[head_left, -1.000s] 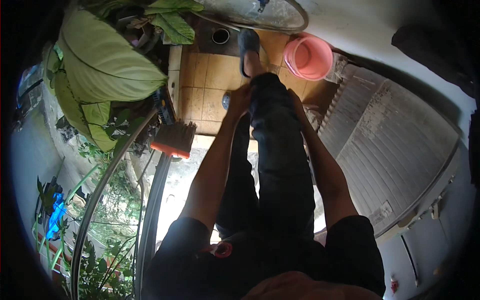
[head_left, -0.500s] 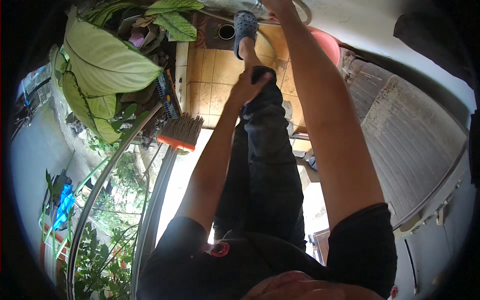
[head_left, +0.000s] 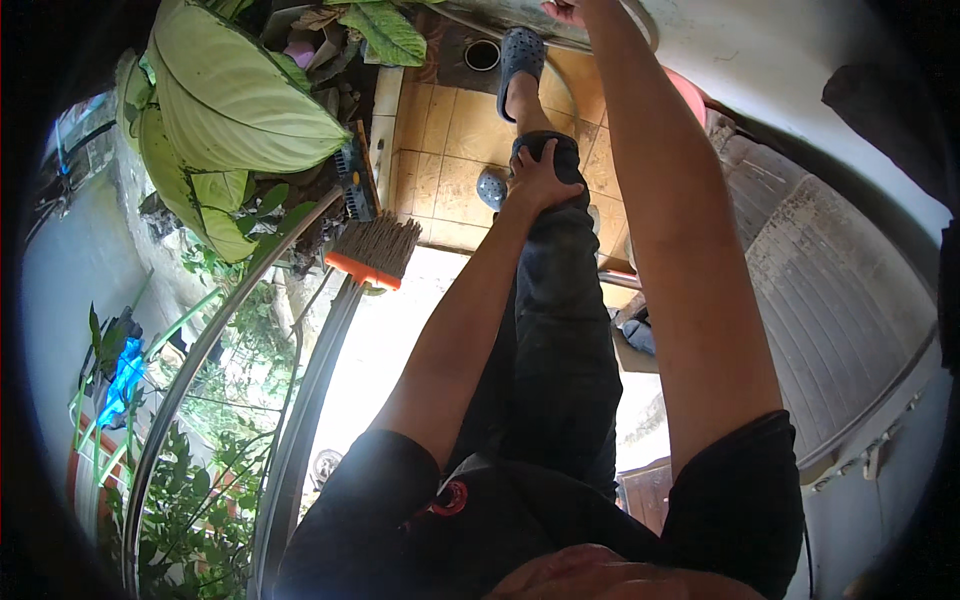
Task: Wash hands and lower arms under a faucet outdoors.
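My left hand rests on the dark trouser leg, just below the rolled cuff, its fingers and thumb spread apart over the cloth. That leg is stretched forward, ending in a grey-blue perforated clog. A second clog shows on the tiled floor beside it. At the upper edge, next to the white wall, is my right hand, partly cut off by the frame. Its visible fingers look curled; what they hold, if anything, is hidden.
Yellow-brown tiles lie around a round drain hole. An upturned broom with an orange head leans by a metal rail and large-leaved plants. A pink basin and a worn grey slatted surface are at the right.
My left hand has shifted on the trouser leg and its fingers now show spread. The view has moved slightly, and the second clog has come into sight. My right arm stays stretched toward the wall.
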`<state>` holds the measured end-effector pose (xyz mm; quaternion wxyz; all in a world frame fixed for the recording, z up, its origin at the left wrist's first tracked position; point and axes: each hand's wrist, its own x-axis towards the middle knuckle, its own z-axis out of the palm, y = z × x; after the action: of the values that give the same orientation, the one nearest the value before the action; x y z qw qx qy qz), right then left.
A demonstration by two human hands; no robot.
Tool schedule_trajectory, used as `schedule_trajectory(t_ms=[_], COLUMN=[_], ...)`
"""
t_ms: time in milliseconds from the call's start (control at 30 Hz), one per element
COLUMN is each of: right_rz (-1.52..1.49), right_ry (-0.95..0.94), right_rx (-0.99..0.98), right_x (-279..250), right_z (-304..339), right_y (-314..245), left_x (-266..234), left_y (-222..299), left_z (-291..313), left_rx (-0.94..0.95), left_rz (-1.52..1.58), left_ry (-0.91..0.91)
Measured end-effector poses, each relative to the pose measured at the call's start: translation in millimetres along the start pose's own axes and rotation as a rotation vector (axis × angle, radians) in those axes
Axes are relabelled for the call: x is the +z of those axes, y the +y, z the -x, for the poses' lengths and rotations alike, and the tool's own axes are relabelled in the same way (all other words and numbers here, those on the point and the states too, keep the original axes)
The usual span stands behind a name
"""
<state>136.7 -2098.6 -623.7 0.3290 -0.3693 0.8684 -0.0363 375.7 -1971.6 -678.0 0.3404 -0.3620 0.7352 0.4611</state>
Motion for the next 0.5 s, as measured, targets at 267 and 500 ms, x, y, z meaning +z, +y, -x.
schedule_trajectory(t_ms=[267, 500], right_rz=[0.551, 1.000], right_ry=[-0.089, -0.153], right_rx=[-0.327, -0.562], right_x=[-2, 17], right_z=[-21, -92], right_y=[33, 99], left_x=[1, 7], left_y=[4, 10], left_z=[-2, -8], left_rx=[-0.017, 0.007], left_rz=[-0.007, 0.010], left_ry=[-0.009, 0.006])
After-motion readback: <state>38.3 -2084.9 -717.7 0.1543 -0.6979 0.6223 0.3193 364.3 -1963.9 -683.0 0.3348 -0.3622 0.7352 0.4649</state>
